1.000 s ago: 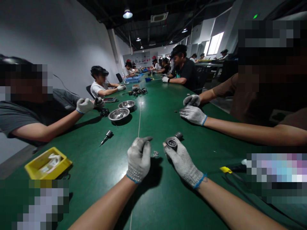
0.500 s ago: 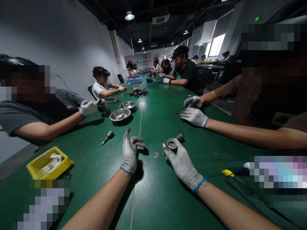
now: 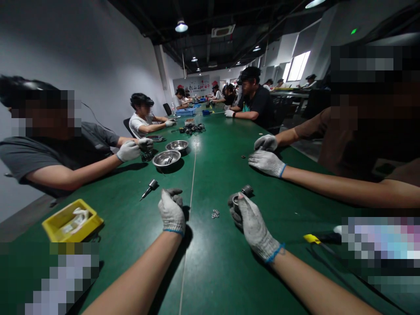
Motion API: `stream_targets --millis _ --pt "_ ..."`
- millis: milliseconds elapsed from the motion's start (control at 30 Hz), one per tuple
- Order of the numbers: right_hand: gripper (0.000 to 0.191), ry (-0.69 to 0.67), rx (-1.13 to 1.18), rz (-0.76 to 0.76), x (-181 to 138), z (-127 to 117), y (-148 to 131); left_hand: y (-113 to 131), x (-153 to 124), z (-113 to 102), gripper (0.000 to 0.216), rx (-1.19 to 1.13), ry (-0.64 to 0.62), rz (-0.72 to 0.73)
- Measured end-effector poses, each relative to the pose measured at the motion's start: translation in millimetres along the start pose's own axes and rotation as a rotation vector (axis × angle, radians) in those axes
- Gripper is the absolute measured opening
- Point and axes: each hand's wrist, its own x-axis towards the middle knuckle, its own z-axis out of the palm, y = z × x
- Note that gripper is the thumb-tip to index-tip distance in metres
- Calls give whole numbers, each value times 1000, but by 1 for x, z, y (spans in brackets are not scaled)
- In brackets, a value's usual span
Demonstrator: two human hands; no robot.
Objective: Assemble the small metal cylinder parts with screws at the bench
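My left hand (image 3: 172,212), in a grey-white glove, hovers over the green table with its fingers loosely bent and nothing visible in them. Left of it lies a dark cylindrical part with a thin shaft (image 3: 150,189). My right hand (image 3: 254,225), gloved too, grips a round cup-shaped metal part (image 3: 235,200), largely covered by the thumb and fingers. Just beyond that hand is a short dark metal cylinder (image 3: 247,190). Between my hands lie several small metal rings (image 3: 215,214) in a cluster.
Two steel bowls, a near one (image 3: 166,160) and a far one (image 3: 177,145), stand ahead left. A yellow bin (image 3: 72,221) holds white items. Co-workers' gloved hands are left (image 3: 129,151) and right (image 3: 266,162). A cable with a yellow tag (image 3: 311,239) lies right.
My left hand has shifted left and its stretched fingers have bent. My right hand has turned the cup-shaped part, so its face, seen before, is now mostly hidden.
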Motion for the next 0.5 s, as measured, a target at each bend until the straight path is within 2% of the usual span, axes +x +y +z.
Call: stream_targets --millis 100,233,433,500 --pt "75 20 9 25 1 1 0 1 -3 -1 58 53 -27 39" --pt "75 2 30 29 3 1 1 -4 -5 -4 51 196 -146 183" --pt "70 -9 -13 -63 3 -2 0 -5 -6 -2 49 170 -173 82" --pt "69 -11 16 -49 3 -3 1 -3 -6 -3 48 157 -165 129"
